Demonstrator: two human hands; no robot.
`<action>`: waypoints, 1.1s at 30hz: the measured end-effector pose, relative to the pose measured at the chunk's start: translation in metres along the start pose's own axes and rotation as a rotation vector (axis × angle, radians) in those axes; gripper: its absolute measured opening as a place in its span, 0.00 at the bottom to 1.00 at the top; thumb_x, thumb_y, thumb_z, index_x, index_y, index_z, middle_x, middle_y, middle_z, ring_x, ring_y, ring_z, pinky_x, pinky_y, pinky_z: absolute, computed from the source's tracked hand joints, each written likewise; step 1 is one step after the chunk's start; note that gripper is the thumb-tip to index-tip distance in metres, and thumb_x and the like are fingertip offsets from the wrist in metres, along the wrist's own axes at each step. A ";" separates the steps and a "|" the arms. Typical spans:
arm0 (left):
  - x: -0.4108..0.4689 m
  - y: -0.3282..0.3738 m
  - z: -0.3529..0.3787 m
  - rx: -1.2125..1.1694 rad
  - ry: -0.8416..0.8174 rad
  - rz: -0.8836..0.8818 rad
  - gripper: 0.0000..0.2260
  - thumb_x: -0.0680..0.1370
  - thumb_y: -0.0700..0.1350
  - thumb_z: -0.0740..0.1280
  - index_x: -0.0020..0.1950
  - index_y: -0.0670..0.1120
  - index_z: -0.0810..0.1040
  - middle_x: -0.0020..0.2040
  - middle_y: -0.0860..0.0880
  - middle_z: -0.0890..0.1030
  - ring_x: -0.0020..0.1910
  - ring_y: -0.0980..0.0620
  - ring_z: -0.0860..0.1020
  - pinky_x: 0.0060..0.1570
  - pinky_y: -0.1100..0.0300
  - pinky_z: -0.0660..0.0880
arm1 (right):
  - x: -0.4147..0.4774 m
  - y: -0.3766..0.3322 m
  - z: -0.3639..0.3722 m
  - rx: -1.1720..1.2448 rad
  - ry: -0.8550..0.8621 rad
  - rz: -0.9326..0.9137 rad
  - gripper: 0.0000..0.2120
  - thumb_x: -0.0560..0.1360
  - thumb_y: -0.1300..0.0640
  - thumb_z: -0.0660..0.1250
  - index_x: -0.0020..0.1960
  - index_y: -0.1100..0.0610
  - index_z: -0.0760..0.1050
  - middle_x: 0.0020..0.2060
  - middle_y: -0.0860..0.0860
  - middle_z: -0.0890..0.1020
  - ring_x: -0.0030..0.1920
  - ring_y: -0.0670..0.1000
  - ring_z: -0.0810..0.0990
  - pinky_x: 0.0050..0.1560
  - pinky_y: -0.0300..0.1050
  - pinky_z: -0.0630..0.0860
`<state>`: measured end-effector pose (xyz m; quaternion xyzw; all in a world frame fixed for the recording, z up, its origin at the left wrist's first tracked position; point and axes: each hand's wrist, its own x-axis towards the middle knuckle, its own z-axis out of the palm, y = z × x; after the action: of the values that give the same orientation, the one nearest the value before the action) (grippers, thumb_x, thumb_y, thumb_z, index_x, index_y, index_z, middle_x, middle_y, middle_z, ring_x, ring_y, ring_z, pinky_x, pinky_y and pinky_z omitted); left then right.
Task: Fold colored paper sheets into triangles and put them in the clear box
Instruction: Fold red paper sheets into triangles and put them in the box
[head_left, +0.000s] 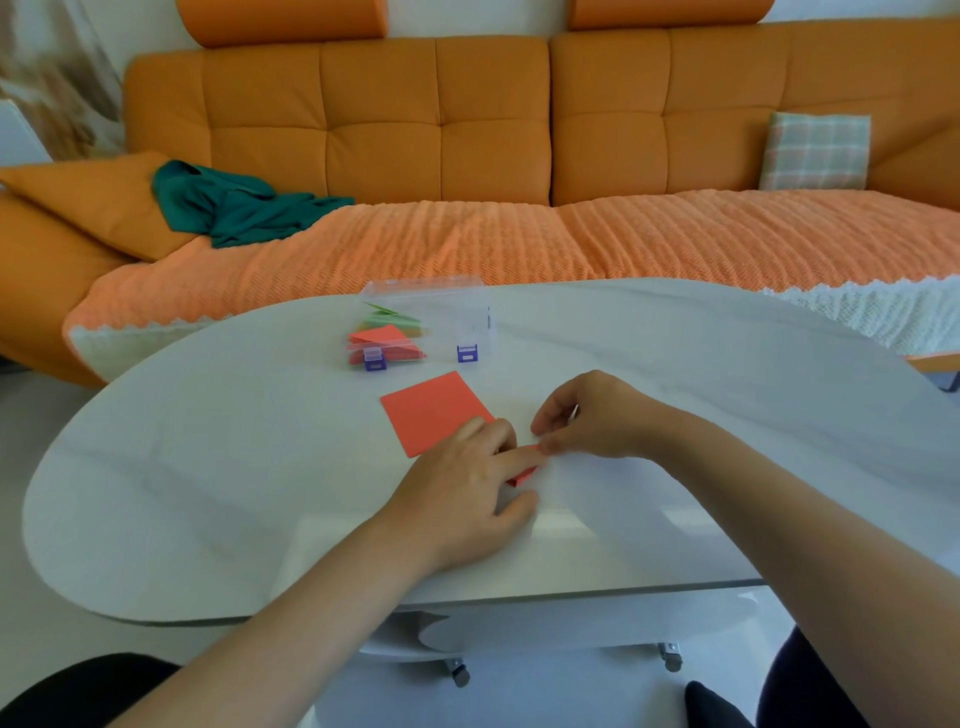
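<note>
On the white table (208, 467), toward the front edge: a small folded red paper (522, 475), mostly hidden under the hands. Shows only a near corner and a sliver of its top edge.

Left hand (467, 493): lies palm down over the folded red paper, fingers fairly straight and close together. Presses it flat against the table, forefinger stretched toward the other hand.

Right hand (587, 415): sits just right of the left one, fingers curled. Pinches the right tip of the folded red paper between thumb and forefinger.

Just behind the left hand's fingers: a flat red sheet (436, 410), unfolded, turned at an angle. Near corner either touches the fingertips or runs under them; cannot tell which.

Farther back on the table: the clear box (460, 317), lid standing up at the back, two purple latches (375, 362) along the front. Holds folded pieces in its left half: green triangles (389, 314) toward the back, red triangles (382, 335) toward the front.

Beyond the table: an orange sofa (441, 130) under a ribbed orange blanket (571, 234), with a teal cloth (234, 208) bunched at the left and a checked cushion (815, 150) at the right.
</note>
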<state>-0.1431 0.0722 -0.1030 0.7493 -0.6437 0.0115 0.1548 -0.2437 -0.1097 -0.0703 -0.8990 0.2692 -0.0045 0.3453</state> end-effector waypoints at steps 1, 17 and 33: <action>0.001 0.001 0.000 0.007 0.006 -0.003 0.19 0.79 0.57 0.58 0.70 0.58 0.73 0.52 0.56 0.71 0.52 0.55 0.65 0.52 0.55 0.73 | 0.000 0.000 0.000 0.000 -0.005 -0.001 0.05 0.70 0.54 0.78 0.44 0.46 0.84 0.36 0.42 0.80 0.36 0.41 0.77 0.39 0.32 0.72; -0.002 0.003 0.005 -0.027 0.042 -0.012 0.20 0.79 0.56 0.60 0.72 0.59 0.72 0.52 0.55 0.71 0.53 0.56 0.64 0.49 0.62 0.65 | -0.021 0.013 0.015 -0.304 0.122 -0.345 0.17 0.73 0.65 0.62 0.47 0.49 0.86 0.46 0.38 0.76 0.44 0.43 0.75 0.46 0.39 0.72; -0.023 -0.012 -0.005 -0.341 0.022 -0.054 0.14 0.80 0.46 0.66 0.64 0.56 0.77 0.59 0.62 0.76 0.61 0.63 0.72 0.62 0.69 0.66 | -0.033 0.020 0.027 -0.442 0.253 -0.432 0.15 0.78 0.57 0.60 0.50 0.51 0.86 0.54 0.46 0.80 0.50 0.52 0.75 0.41 0.42 0.66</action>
<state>-0.1348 0.0968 -0.1063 0.7291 -0.6142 -0.0940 0.2870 -0.2764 -0.0895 -0.0977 -0.9808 0.1076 -0.1308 0.0967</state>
